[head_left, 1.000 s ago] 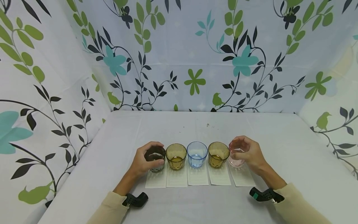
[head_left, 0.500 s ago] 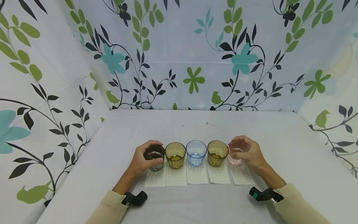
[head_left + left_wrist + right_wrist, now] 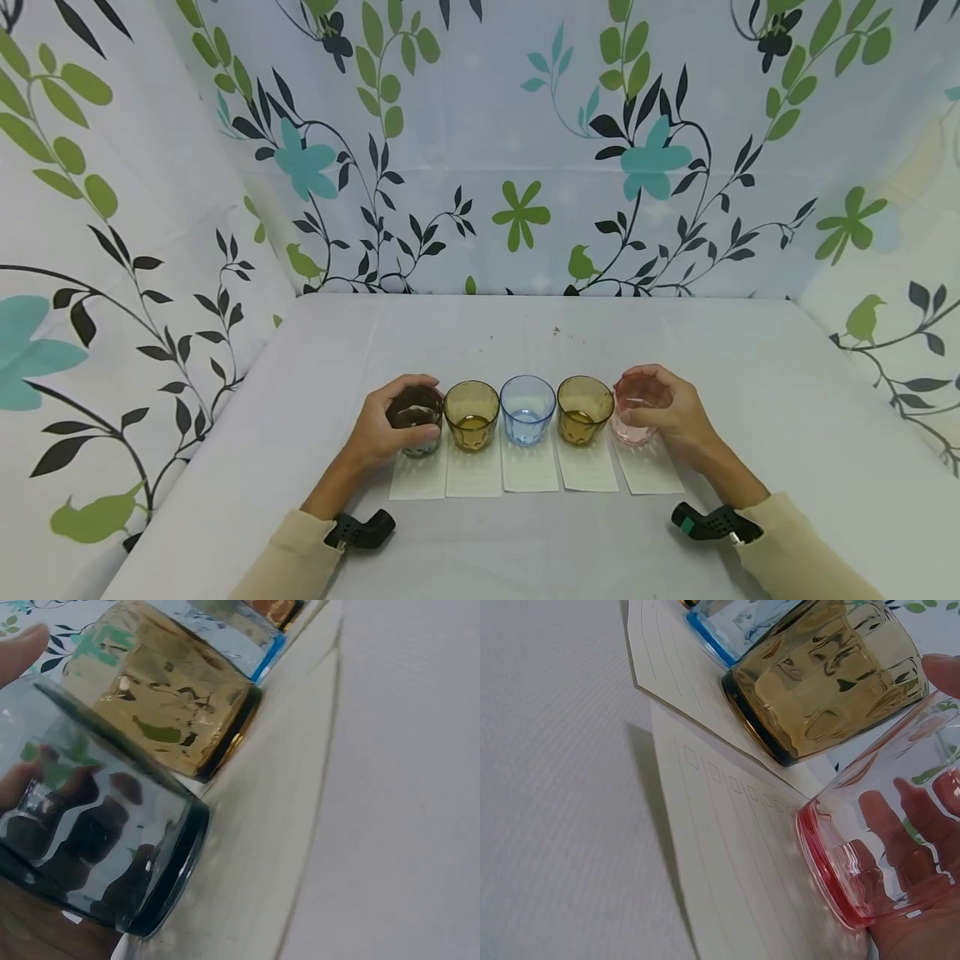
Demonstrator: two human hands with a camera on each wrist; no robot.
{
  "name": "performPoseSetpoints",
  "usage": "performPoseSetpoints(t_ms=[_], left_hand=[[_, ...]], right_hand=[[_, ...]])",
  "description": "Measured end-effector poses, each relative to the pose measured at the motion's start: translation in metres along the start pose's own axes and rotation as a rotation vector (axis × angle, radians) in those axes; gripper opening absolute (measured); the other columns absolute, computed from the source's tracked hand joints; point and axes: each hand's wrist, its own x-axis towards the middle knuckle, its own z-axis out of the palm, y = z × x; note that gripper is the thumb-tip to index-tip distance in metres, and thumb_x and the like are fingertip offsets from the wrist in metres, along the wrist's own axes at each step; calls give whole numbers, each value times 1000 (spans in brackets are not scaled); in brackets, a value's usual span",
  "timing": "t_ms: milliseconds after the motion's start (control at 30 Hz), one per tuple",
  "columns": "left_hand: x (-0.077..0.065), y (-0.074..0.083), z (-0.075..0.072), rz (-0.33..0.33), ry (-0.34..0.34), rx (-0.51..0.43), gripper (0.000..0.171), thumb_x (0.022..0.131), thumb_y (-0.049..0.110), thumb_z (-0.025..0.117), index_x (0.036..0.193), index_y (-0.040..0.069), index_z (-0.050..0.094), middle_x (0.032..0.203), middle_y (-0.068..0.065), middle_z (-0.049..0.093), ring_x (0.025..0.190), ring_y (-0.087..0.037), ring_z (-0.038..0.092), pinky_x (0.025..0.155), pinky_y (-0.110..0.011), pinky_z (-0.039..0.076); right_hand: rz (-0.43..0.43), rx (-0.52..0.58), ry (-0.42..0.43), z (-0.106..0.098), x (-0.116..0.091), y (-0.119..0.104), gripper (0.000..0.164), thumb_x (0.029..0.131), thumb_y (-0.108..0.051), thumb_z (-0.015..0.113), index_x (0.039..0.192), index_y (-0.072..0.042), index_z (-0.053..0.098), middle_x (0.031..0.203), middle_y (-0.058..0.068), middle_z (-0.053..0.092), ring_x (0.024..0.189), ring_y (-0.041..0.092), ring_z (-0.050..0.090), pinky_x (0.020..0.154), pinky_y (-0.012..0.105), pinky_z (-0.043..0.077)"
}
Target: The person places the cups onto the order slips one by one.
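At the left end of a row of glasses, my left hand (image 3: 384, 427) grips a dark grey glass (image 3: 97, 817), fingers behind it and thumb across its front. My right hand (image 3: 681, 417) holds a pink glass (image 3: 885, 832) at the right end, its fingers showing through the clear wall in the right wrist view. Between them stand an amber glass (image 3: 471, 417), a blue glass (image 3: 528, 412) and a second amber glass (image 3: 585, 410). All are upright and close side by side. Lined paper slips (image 3: 531, 473) lie beneath the glasses, partly covered by them.
A white cloth (image 3: 525, 542) covers the table. Patterned curtains with leaves and birds (image 3: 450, 150) hang at the back and both sides. A black camera mount (image 3: 363, 530) sits on the left wrist, and another mount (image 3: 712, 522) on the right.
The hands and glasses stay where they are. Only the head view shifts slightly.
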Motion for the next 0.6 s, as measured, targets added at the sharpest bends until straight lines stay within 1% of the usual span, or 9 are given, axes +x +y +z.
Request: performPoseSetpoints(t_ms=[133,233,300,367,433,500,533,600], left_hand=[[1,-2,-6,14,-43,40,67,86,12,77,146,9,48,125,-19,64,111,-33,66,96,-41,56],[1,-4,-10,26,-75,39,66,91,17,71,151,11,42,128,-19,64,114,-30,66,96,-40,56],[1,-4,-13,38,-81,50,62,95,19,65,152,10,40,130,-21,64,116,-28,65,96,-39,55],[1,-3,-17,53,-79,53,57,99,18,59,152,7,39,130,-25,63,117,-28,64,95,-42,56],[2,0,-20,53,-72,73,53,101,15,54,151,6,40,132,-27,61,119,-28,62,94,-44,56],[3,4,-23,38,-73,93,52,100,13,53,151,7,41,134,-29,59,121,-30,60,95,-45,55],[3,6,-24,24,-81,91,53,99,10,54,150,8,41,136,-30,57,123,-32,58,96,-46,54],[4,11,-26,6,-98,140,56,96,11,57,150,12,43,140,-25,56,126,-37,55,100,-48,50]], right_hand=[[-6,1,-11,-1,0,2,48,82,9,73,124,12,50,112,9,67,100,18,68,92,28,57],[-2,1,-32,-2,0,3,47,84,8,72,125,12,50,115,14,67,103,20,68,94,29,57],[-6,-1,-61,-3,0,4,48,87,8,70,128,13,48,121,20,65,109,20,67,96,30,56],[-20,-49,-88,-4,0,3,47,91,4,67,133,10,47,127,21,63,115,16,65,98,27,54],[-50,-108,-106,-6,1,0,46,95,2,61,139,7,45,132,18,62,120,13,63,98,23,52],[-88,-173,-103,-8,2,-3,45,99,0,56,143,4,44,135,15,60,124,11,60,98,19,50],[-105,-215,-97,-9,3,-6,45,100,-1,54,143,2,44,136,16,60,125,11,59,99,16,48],[-137,-284,-86,-10,5,-11,44,101,-2,51,144,4,43,138,17,58,129,15,56,101,18,47]])
